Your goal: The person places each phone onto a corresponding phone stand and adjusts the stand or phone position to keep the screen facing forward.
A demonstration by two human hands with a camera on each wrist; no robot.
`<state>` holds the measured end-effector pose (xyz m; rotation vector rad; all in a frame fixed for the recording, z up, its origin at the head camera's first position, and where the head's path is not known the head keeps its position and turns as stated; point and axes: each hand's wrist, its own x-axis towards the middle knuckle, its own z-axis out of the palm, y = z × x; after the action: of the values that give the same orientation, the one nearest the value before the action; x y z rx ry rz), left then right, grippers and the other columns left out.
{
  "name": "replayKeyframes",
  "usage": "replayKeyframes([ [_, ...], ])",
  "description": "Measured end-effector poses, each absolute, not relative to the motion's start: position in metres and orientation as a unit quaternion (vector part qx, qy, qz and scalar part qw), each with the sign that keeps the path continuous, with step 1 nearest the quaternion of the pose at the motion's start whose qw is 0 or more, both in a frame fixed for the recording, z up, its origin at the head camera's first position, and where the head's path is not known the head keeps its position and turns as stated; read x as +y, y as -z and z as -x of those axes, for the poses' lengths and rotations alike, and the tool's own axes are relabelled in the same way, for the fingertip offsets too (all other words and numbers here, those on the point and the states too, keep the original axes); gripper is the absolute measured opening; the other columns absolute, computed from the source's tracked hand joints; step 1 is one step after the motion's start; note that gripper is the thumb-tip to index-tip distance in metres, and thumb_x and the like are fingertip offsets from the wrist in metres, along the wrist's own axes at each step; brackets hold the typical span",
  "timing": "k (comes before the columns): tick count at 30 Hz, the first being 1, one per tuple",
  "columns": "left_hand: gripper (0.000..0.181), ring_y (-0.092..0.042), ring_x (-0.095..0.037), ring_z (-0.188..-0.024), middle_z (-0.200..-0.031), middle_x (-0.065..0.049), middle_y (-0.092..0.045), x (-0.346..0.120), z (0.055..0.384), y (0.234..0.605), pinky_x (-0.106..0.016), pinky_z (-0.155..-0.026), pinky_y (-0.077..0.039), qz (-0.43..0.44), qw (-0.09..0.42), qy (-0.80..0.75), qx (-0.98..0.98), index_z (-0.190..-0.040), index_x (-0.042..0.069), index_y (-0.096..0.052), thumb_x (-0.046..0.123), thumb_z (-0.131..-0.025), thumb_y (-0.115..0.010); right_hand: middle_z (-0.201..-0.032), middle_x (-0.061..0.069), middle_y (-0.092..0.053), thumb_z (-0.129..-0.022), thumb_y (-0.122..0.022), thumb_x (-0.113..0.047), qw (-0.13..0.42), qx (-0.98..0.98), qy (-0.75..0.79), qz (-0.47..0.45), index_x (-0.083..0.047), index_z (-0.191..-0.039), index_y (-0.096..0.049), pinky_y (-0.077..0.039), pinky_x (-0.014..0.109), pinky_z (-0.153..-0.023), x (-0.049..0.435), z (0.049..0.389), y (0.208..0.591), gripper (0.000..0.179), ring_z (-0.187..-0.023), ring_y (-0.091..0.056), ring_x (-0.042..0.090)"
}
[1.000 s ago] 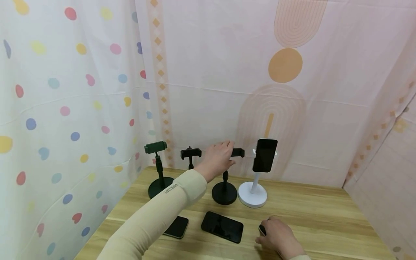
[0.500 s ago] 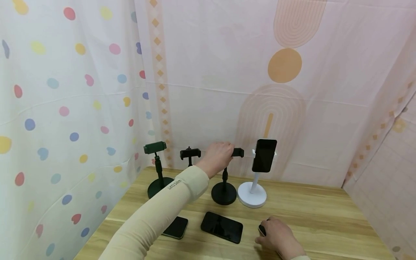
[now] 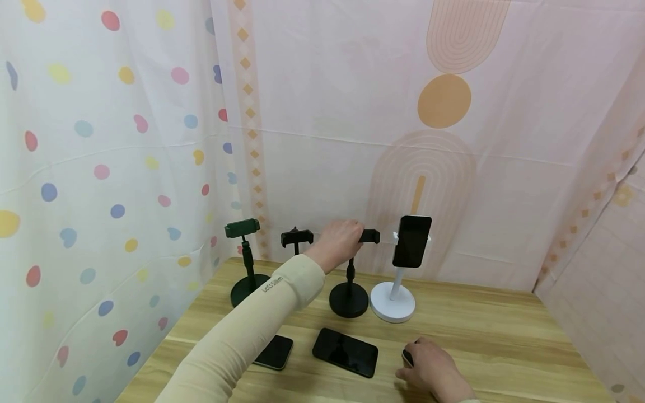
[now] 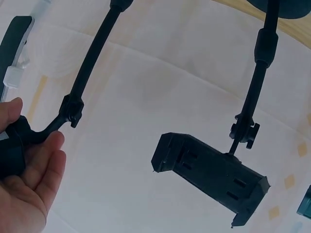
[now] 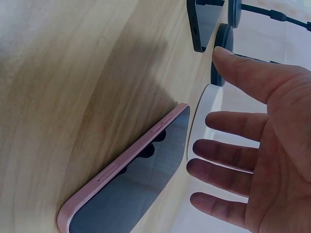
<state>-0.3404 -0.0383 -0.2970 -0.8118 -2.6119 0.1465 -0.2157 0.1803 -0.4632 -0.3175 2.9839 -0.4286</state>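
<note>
My left hand (image 3: 339, 243) grips the clamp (image 3: 370, 235) of a black phone stand (image 3: 349, 299); the left wrist view shows its fingers curled round the clamp near the thin joint. My right hand (image 3: 434, 366) is above a pink-edged phone (image 5: 131, 170) lying on the table, with fingers spread and nothing held. To the right of the gripped stand, a white phone stand (image 3: 392, 302) carries an upright black phone (image 3: 412, 241). Left of my left hand is a second black stand's clamp (image 4: 209, 172), its base hidden by my sleeve in the head view.
A dark green phone stand (image 3: 242, 228) stands furthest left. Two more phones lie in front of the stands: a black phone (image 3: 345, 352) in the middle and another phone (image 3: 276, 352) partly behind my left sleeve. A patterned curtain (image 3: 312, 112) hangs behind the wooden table (image 3: 484, 319).
My left hand's fingers have curled down over the black stand's clamp, from a straighter pose. The right hand and the phones have stayed where they were.
</note>
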Motion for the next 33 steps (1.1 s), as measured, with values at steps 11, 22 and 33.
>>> replayKeyframes([
  [11,0.013,-0.064,-0.016,-0.076,-0.089,-0.004,-0.067,-0.039,0.345,0.29,-0.028,-0.067,-0.052,0.293,0.167,-0.044,-0.94,-0.101,0.008,-0.068,0.021,-0.097,-0.066,-0.099,0.009,-0.062,-0.077,-0.084,-0.036,0.07,0.982,0.142,0.103,-0.006,-0.099,-0.07,-0.051,0.049,-0.08,0.179,0.219,0.462,0.041,-0.087,-0.06,0.027],
  [22,0.011,-0.061,-0.015,-0.078,-0.088,-0.002,-0.065,-0.041,0.35,0.278,-0.029,-0.07,-0.05,0.293,0.118,-0.011,-0.949,-0.098,0.011,-0.067,0.021,-0.096,-0.067,-0.091,0.006,-0.059,-0.077,-0.085,-0.037,0.055,0.982,0.14,0.114,-0.006,-0.099,-0.07,-0.051,0.046,-0.074,0.179,0.219,0.458,0.041,-0.079,-0.057,0.022],
  [33,0.011,-0.06,-0.016,-0.078,-0.09,-0.002,-0.066,-0.044,0.357,0.267,-0.032,-0.074,-0.049,0.297,0.089,0.013,-0.951,-0.098,0.011,-0.068,0.021,-0.096,-0.066,-0.102,0.011,-0.062,-0.077,-0.084,-0.04,0.077,0.982,0.149,0.085,-0.007,-0.103,-0.071,-0.051,0.051,-0.079,0.185,0.221,0.461,0.045,-0.087,-0.06,0.028],
])
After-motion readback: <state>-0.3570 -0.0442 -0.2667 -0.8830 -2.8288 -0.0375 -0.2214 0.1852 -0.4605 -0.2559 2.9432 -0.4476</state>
